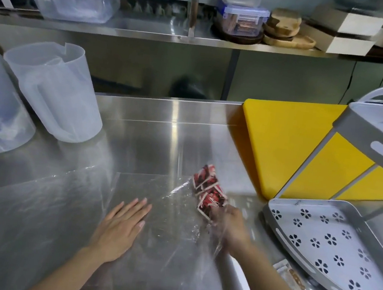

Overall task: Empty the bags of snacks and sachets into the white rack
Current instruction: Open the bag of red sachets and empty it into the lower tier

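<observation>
A clear plastic bag (173, 214) lies flat on the steel counter. My left hand (121, 225) rests palm down on it, fingers apart. My right hand (231, 228) is inside the bag, blurred, closed around a stack of red and white sachets (209, 189) that stick out towards the back. The white rack (317, 245) stands at the right; its lower tray with flower-shaped holes holds nothing that I can see. More sachets (294, 280) lie partly hidden under the tray's front edge.
A yellow cutting board (286, 143) lies behind the rack. Two translucent plastic jugs (55, 91) stand at the left. A second flat clear bag (36, 198) lies on the counter at the left. The shelf above carries lidded containers and wooden boards.
</observation>
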`<state>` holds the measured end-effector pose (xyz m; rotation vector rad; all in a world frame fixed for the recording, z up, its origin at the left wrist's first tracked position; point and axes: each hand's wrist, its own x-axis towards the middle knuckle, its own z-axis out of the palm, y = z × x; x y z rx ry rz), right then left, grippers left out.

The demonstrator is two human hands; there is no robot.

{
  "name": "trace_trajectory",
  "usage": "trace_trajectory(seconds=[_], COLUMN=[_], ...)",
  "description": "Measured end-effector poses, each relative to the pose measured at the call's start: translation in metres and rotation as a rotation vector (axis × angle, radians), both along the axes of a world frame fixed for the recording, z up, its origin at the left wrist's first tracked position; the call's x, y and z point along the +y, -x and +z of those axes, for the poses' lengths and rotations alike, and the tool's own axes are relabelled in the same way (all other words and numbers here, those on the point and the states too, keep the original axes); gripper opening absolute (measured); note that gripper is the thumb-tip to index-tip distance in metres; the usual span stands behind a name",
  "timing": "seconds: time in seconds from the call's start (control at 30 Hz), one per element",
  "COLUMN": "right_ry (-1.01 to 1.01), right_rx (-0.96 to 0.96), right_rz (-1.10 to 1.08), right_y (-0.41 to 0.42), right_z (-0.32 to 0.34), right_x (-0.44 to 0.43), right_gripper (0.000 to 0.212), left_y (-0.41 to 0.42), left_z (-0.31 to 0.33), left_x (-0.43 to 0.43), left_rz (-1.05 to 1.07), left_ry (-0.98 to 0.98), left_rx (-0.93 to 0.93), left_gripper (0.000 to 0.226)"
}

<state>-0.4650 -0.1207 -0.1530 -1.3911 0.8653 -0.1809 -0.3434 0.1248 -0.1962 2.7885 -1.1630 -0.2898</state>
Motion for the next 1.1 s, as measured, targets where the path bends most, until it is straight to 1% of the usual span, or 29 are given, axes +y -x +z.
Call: trace_trajectory(seconds=[0.03,0.13,0.2,0.27,0.3,0.33,0.37,0.4,0.43,0.47,0.5,0.53,0.57,0.6,0.63,0.67,0.7,0.73,0.77,0.8,0.83,0.87,0.9,0.93,0.97,1.0,1.03,1.1], right_ry=[-0.06,-0.224,-0.291,-0.299,-0.272,-0.179,-0.02,0.179,0.382,0.552,0.691,0.809,0.904,0.989,1.09,1.212,1.316,1.365,1.346,1.225,1.038,0.922,0.913,0.952,0.999,1.037,1.06,1.075], right_rx=[0.034,0.125,0.194,0.232,0.244,0.274,0.329,0.389,0.437,0.483,0.518,0.542,0.547,0.544,0.514,0.418,0.279,0.149,0.09,0.117,0.243,0.376,0.451,0.481,0.483,0.47,0.434,0.311], right_rz=[-0.021,-0.072,-0.053,-0.039,-0.039,-0.024,0.015,0.081,0.161,0.245,0.314,0.376,0.446,0.534,0.613,0.663,0.684,0.695,0.76,0.899,1.083,1.234,1.324,1.376,1.407,1.417,1.399,1.302], right_y=[0.006,0.019,0.021,0.015,0.013,0.012,0.013,0.014,0.017,0.019,0.02,0.019,0.018,0.019,0.018,0.018,0.018,0.019,0.02,0.023,0.027,0.029,0.031,0.033,0.034,0.035,0.036,0.039], right_z=[-0.001,0.001,0.004,0.01,0.014,0.02,0.023,0.024,0.023,0.021,0.022,0.022,0.022,0.023,0.024,0.024,0.023,0.021,0.023,0.024,0.021,0.018,0.016,0.012,0.008,0.005,0.002,-0.003], right_x=[-0.006,-0.019,-0.021,-0.022,-0.022,-0.021,-0.021,-0.022,-0.023,-0.024,-0.026,-0.028,-0.029,-0.028,-0.027,-0.024,-0.02,-0.016,-0.011,-0.004,0.0,0.003,0.006,0.007,0.008,0.007,0.006,0.002], right_gripper=[0.007,0.006,0.022,0.04,0.045,0.044,0.041,0.036,0.035,0.037,0.039,0.039,0.04,0.041,0.044,0.048,0.05,0.05,0.054,0.067,0.087,0.106,0.12,0.127,0.13,0.127,0.119,0.09], left_y=[-0.002,-0.005,-0.004,-0.001,0.004,0.01,0.018,0.028,0.039,0.051,0.058,0.061,0.06,0.056,0.051,0.045,0.04,0.037,0.038,0.04,0.043,0.045,0.045,0.046,0.046,0.048,0.048,0.049], left_z=[-0.002,-0.004,0.004,0.014,0.02,0.025,0.032,0.038,0.044,0.049,0.051,0.052,0.053,0.053,0.052,0.05,0.048,0.045,0.042,0.039,0.036,0.035,0.033,0.032,0.032,0.031,0.03,0.028], left_x=[0.003,0.003,-0.005,-0.018,-0.026,-0.035,-0.046,-0.056,-0.066,-0.076,-0.083,-0.089,-0.092,-0.092,-0.089,-0.085,-0.08,-0.074,-0.069,-0.064,-0.06,-0.056,-0.053,-0.05,-0.048,-0.046,-0.044,-0.041], left_rz=[-0.009,-0.023,-0.014,0.05,0.087,0.107,0.105,0.072,0.027,0.005,0.009,0.032,0.069,0.11,0.149,0.172,0.177,0.162,0.131,0.096,0.071,0.061,0.054,0.042,0.015,-0.016,-0.046,-0.099], left_ry=[0.012,0.148,0.156,0.121,0.156,0.21,0.262,0.314,0.321,0.313,0.297,0.29,0.278,0.233,0.173,0.098,0.032,-0.016,-0.057,-0.085,-0.083,-0.063,-0.041,-0.037,-0.048,-0.066,-0.085,-0.114], left_rx=[-0.01,-0.045,-0.026,-0.018,-0.038,-0.06,-0.043,-0.026,0.017,0.05,0.058,0.025,-0.018,-0.053,-0.062,-0.032,0.039,0.125,0.184,0.211,0.225,0.243,0.267,0.293,0.304,0.308,0.309,0.327], left_gripper=[0.058,0.065,0.058,0.047,0.041,0.036,0.038,0.047,0.055,0.056,0.051,0.044,0.039,0.039,0.043,0.051,0.061,0.072,0.081,0.086,0.087,0.084,0.085,0.093,0.105,0.117,0.127,0.138])
